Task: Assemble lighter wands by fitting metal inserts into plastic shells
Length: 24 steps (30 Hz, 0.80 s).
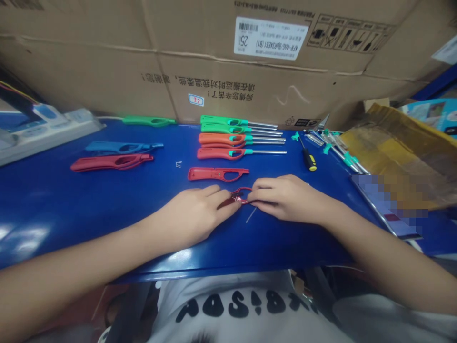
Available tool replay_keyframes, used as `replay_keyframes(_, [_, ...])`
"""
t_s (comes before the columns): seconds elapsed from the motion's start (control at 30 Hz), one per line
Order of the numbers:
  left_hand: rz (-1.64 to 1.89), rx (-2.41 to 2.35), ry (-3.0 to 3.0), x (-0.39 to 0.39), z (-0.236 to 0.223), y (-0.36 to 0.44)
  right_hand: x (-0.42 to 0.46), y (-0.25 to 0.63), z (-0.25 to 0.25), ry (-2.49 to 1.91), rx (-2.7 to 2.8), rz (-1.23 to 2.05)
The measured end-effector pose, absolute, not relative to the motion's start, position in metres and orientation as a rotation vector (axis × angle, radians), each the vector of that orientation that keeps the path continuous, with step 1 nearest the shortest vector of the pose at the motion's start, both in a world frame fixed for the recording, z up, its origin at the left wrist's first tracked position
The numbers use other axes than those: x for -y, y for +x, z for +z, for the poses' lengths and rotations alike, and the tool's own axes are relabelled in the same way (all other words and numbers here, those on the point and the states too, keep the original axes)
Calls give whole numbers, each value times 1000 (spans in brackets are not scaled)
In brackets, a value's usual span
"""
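Note:
Both my hands grip one red lighter casing half [244, 194] low over the blue table. My left hand [200, 212] is closed round its handle end, with fingertips by the small parts inside. At the other end, near the trigger opening, the fingers of my right hand [285, 197] pinch it. Much of the casing is hidden by my fingers. A thin clear strip or wire [251, 215] shows below my right fingers. Just beyond my hands lies another red casing half [218, 174], hollow side up.
Several assembled lighters [224, 153] lie in a row behind. Blue [121, 147], red [110, 162] and green casings [148, 121] are at left, near a power strip [50, 128]. Small screws [178, 164], a screwdriver [308, 159] and metal tubes [342, 152] lie about. A cardboard box [117, 62] walls the back.

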<state>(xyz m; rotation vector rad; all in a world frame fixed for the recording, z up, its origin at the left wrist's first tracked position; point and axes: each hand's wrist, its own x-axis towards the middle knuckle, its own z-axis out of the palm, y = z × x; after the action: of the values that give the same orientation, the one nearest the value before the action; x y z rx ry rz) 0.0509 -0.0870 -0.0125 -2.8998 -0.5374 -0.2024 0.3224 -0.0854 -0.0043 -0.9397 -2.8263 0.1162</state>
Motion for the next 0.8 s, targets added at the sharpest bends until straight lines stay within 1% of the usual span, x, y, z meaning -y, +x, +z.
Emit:
replay_keyframes(0.2, [-186, 575, -2889, 84, -17, 52, 85, 323, 0, -988, 2748, 274])
replay_keyframes(0.47, [-130, 577, -2850, 86, -17, 54, 84, 324, -3, -966, 2770, 266])
replay_keyframes(0.67, [-126, 589, -2863, 87, -15, 53, 84, 325, 0, -941, 2681, 351])
replay_keyframes(0.73, [-116, 596, -2883, 87, -15, 53, 81, 328, 2, -988, 2565, 297])
replay_keyframes(0.8, [-95, 604, -2900, 87, -14, 53, 74, 335, 5, -1146, 2428, 122])
